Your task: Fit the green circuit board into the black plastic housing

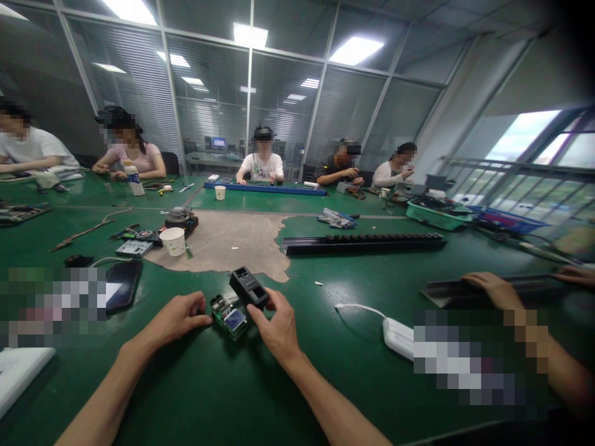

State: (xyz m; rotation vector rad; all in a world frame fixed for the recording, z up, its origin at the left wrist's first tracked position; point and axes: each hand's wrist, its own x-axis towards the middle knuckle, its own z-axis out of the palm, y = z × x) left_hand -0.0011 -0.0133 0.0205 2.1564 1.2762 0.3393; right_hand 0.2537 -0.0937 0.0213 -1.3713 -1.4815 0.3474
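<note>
My right hand (pixel 279 325) grips a black plastic housing (pixel 250 288) with cut-out openings, thumb on the near side. It is tilted and held just above and to the right of a small green circuit board (pixel 229 319). The board carries a small bluish screen and lies on the green table. My left hand (pixel 181 316) rests beside the board's left edge, its fingers loosely curled and its thumb apart from them. Nothing shows in that hand; whether the thumb tip touches the board I cannot tell.
A phone (pixel 124 285) lies left, near a paper cup (pixel 173 241) and electronic parts (pixel 134 246). Beyond is a long black rail (pixel 365 244). A white adapter with a cable (pixel 398 337) lies right, by another person's hand (pixel 493 288). Several people sit across the table.
</note>
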